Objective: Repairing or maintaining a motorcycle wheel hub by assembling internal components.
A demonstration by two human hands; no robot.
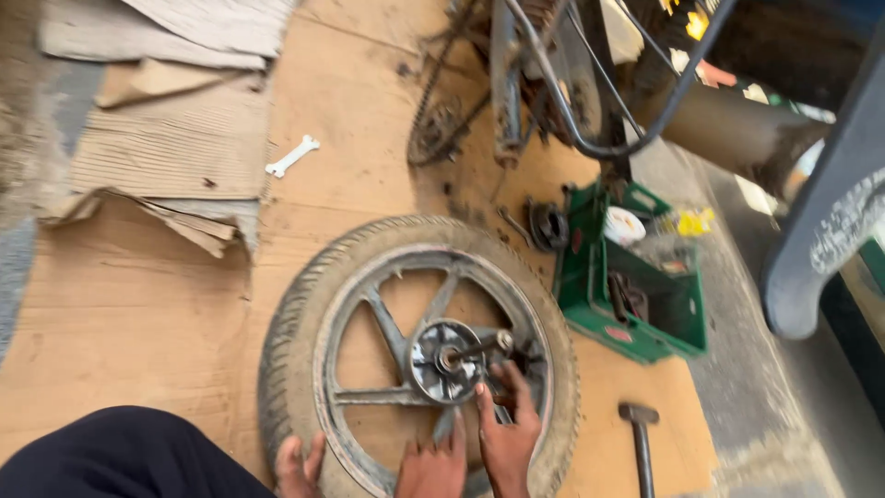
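Premises: a motorcycle repair workshop, informal, with work done at floor level. Evidence: a detached spoked wheel lies flat on cardboard sheeting directly under the fingers. Beyond the fingertips stands a stripped frame with chain and sprocket. Right of the fingers sit a green parts crate and a hammer; a white spanner lies far beyond, to their left.

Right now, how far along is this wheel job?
Done: the wheel is off the motorcycle frame and lies flat on cardboard. In hand: the right hand touches the hub near the axle; the left hand rests on the spokes. Left: wrench, hammer and green crate lie untouched; the wheel isn't remounted.
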